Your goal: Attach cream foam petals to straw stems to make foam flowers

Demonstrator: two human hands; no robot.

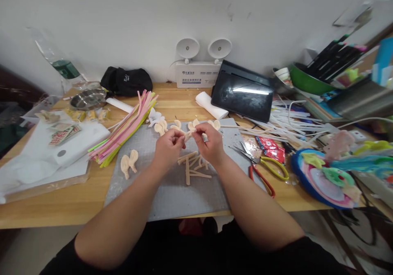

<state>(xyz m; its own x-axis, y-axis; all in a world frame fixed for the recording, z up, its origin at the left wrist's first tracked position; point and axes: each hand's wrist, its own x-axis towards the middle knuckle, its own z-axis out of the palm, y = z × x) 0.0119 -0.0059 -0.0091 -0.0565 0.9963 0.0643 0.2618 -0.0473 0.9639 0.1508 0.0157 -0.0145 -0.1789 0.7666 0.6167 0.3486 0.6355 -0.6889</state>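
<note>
Both hands meet over a grey cutting mat. Between my left hand and my right hand, a beige pipe cleaner is pinched at each end, partly hidden by the fingers. Below the hands lie several short beige pipe cleaner pieces. Two beige looped pipe cleaner shapes rest on the mat's left side. Behind my hands is a row of similar looped shapes, with a white fuzzy piece next to them.
Scissors and pliers with yellow and red handles lie at the mat's right edge. A bundle of coloured pipe cleaners overlaps its left. White pipe cleaners, a black tray and a blue-rimmed round plate stand to the right.
</note>
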